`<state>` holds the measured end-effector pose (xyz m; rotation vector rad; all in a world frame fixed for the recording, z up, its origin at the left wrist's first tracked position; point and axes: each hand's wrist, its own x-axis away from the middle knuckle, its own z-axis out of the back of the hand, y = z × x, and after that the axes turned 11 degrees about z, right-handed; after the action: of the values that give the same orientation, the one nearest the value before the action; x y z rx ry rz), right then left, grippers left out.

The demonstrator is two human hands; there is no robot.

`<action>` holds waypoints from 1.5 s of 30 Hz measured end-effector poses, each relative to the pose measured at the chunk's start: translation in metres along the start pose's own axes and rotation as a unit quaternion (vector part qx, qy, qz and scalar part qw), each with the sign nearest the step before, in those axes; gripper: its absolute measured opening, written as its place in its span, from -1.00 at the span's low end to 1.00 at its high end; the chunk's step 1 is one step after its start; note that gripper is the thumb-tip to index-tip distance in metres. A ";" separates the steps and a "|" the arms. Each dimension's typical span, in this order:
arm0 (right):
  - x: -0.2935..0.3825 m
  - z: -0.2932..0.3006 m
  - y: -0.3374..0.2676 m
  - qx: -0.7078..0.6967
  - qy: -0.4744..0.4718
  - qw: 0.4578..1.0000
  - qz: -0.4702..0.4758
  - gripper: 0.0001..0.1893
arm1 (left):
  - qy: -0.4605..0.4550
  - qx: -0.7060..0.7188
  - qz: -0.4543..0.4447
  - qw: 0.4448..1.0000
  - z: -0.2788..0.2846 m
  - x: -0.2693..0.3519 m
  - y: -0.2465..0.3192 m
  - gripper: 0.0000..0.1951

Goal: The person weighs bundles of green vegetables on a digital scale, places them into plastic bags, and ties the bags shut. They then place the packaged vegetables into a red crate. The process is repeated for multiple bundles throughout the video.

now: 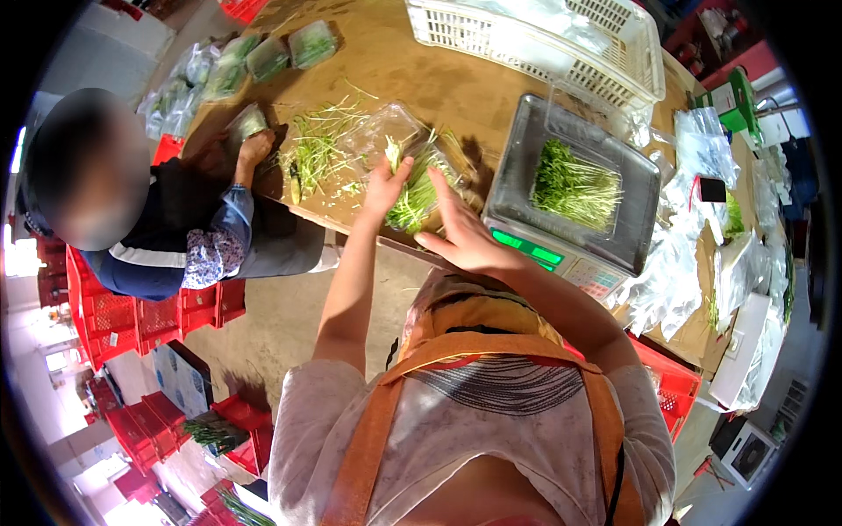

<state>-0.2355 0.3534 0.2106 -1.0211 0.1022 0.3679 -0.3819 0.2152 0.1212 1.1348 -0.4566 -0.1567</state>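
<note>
Over the table's near edge, my left hand (pixel 385 187) has pale stems of leafy green shoots (pixel 419 197) between its thumb and fingers. My right hand (pixel 464 230) is on the other side of that bunch, fingers extended and thumb apart, holding nothing. Whether it touches the shoots is hard to tell. A clear plastic tray (pixel 388 128) lies just beyond the hands. To the right, a digital scale (pixel 510 158) with a lit green display carries a clear open box of neatly laid shoots (pixel 579 187), leaves on the left and stems on the right.
Loose shoots (pixel 322 144) and a small knife (pixel 295 184) lie left on the table (pixel 421 72). A co-worker (pixel 197 217) there holds a packed clear box (pixel 250 123). Packed boxes (pixel 312 45), a white crate (pixel 460 36), plastic bags (pixel 664 283) and a phone (pixel 712 189) surround the work area.
</note>
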 end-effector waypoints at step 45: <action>0.055 0.109 -0.031 -0.242 0.057 0.966 0.073 -0.35 | -0.510 0.341 0.198 0.764 -0.059 0.148 0.125 -0.70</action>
<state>-0.1824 0.4455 0.2792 -1.5246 0.1985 0.4804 -0.2374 0.2665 0.2536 1.5678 -1.8427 -0.2411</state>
